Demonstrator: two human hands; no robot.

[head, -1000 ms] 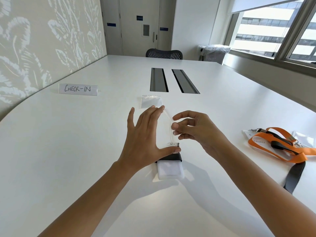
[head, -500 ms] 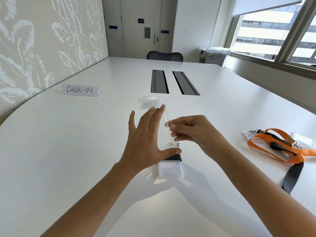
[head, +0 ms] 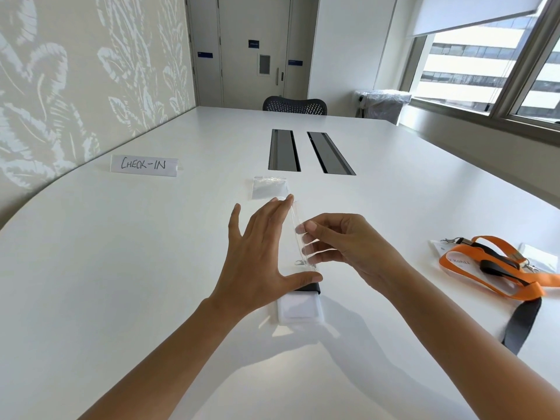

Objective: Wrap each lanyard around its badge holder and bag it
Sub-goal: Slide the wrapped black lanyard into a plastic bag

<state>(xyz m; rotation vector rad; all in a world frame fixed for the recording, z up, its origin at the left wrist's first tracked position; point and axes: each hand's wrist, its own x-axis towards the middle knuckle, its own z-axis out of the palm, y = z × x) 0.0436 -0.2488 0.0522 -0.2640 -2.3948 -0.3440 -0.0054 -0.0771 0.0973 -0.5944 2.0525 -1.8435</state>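
Observation:
My left hand (head: pixel 257 256) is spread against one side of a clear plastic bag (head: pixel 298 234), thumb at its lower end and fingertips at its top. The bag stands on edge above the table. My right hand (head: pixel 348 244) pinches its other side. Below my hands a white badge holder (head: pixel 300 309) lies on the table with a black lanyard (head: pixel 310 287) wound around its far end. A small metal clip (head: pixel 300 262) shows beside the bag's lower end.
A second empty clear bag (head: pixel 269 187) lies just beyond my hands. At the right lie an orange lanyard (head: pixel 485 265) and a black lanyard (head: pixel 521 325) tangled with badge holders (head: pixel 439 247). A CHECK-IN sign (head: pixel 144 165) stands at the left, cable slots (head: pixel 283 150) farther back.
My right hand has shifted slightly left toward my left hand and its fingers have slid up along the bag. The left hand and the wrapped badge holder have stayed put.

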